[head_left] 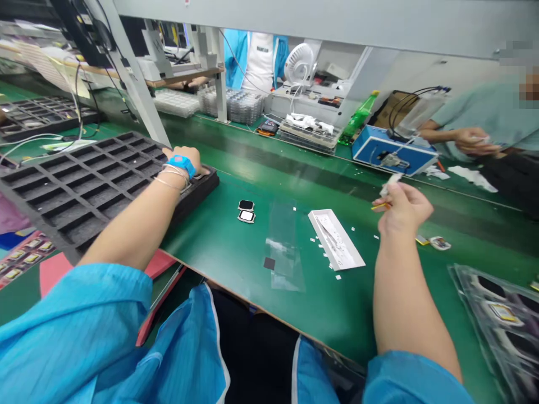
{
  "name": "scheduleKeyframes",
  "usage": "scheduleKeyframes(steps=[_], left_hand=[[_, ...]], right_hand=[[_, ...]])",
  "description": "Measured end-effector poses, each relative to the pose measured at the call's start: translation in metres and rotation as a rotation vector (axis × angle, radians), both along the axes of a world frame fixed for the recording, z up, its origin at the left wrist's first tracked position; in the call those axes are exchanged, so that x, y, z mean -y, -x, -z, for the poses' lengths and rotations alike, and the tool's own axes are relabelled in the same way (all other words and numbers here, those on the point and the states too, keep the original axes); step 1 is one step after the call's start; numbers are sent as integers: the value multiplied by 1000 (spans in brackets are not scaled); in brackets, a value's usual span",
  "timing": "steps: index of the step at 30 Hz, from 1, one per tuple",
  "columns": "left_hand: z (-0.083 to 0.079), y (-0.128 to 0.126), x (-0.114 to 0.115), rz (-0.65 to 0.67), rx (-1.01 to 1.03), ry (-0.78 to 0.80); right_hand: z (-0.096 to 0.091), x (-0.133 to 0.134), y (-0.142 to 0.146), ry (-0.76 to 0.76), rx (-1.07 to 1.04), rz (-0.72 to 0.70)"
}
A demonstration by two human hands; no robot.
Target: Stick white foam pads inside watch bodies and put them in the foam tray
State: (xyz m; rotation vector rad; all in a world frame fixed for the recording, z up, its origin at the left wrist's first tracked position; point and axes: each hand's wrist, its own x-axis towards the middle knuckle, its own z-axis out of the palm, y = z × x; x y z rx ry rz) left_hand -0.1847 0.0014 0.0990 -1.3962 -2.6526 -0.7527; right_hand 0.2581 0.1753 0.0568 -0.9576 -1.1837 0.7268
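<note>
My left hand [188,159] is at the far right corner of a black compartment tray [113,185], closed over its rim; some fingertips are hidden. Around its wrist are a blue band and thin bangles. My right hand [404,205] is raised over the right of the green table, pinching a crumpled white piece like tissue [389,182]. A small yellow strip [380,207] sticks out below those fingers. Between the hands lie two small watch-like parts [246,211], a clear plastic sheet [284,247] with a dark square [269,263], and a shallow white box [356,259].
Small white squares [338,277] are scattered around the box. At the right lie a round part with a yellow tab [440,243] and clear trays of watch parts [501,311]. Behind stand a blue box [393,150], green bottle [357,118] and fan [300,63]. Two people sit opposite.
</note>
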Motion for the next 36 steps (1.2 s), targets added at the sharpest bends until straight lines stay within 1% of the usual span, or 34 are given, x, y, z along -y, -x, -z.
scheduleKeyframes(steps=[1, 2, 3, 4, 5, 6, 7, 8, 9, 10, 11, 13, 15, 17, 20, 24, 26, 29, 32, 34, 36], left_hand=[[2, -20, -1, 46, 11, -146], [7, -43, -2, 129, 37, -233], [14, -68, -4, 243, 96, -264], [24, -94, -5, 454, 315, -345], [36, -119, -6, 660, 572, -374], [48, -141, -6, 826, 799, -359], [59, -161, -6, 938, 994, -343], [70, -176, -4, 997, 1148, -313], [79, -187, -3, 1008, 1257, -288], [86, -194, -1, 986, 1334, -275], [92, -196, 1, 950, 1387, -267], [97, -194, 3, 881, 1457, -254], [97, -188, 5, 835, 1512, -237], [95, -185, 6, 804, 1571, -209], [92, -186, 8, 805, 1625, -182], [92, -189, 9, 820, 1597, -204], [92, -187, 9, 808, 1564, -230], [91, -184, 8, 813, 1509, -253], [92, -187, 8, 840, 1447, -326], [95, -190, 9, 876, 1388, -390], [98, -192, 8, 910, 1344, -423]], right_hand=[[-7, 19, 12, 35, -74, -12], [-10, 39, 24, 61, -118, -64], [-11, 60, 37, 87, -137, -141], [-9, 80, 49, 130, -146, -215], [-4, 99, 61, 176, -148, -277], [3, 115, 71, 235, -130, -335], [12, 129, 80, 288, -112, -379], [22, 139, 86, 333, -90, -410], [32, 146, 90, 364, -65, -427], [41, 151, 92, 374, -38, -438], [49, 154, 92, 370, -8, -449], [59, 156, 90, 349, 44, -494], [62, 156, 88, 337, 68, -556], [60, 156, 87, 326, 73, -591], [56, 158, 86, 266, 86, -569], [51, 165, 83, 129, 147, -519], [49, 168, 81, 49, 206, -511], [47, 170, 79, -49, 329, -447], [46, 171, 78, -173, 470, -375], [46, 171, 77, -271, 564, -328], [46, 171, 77, -358, 623, -283]])
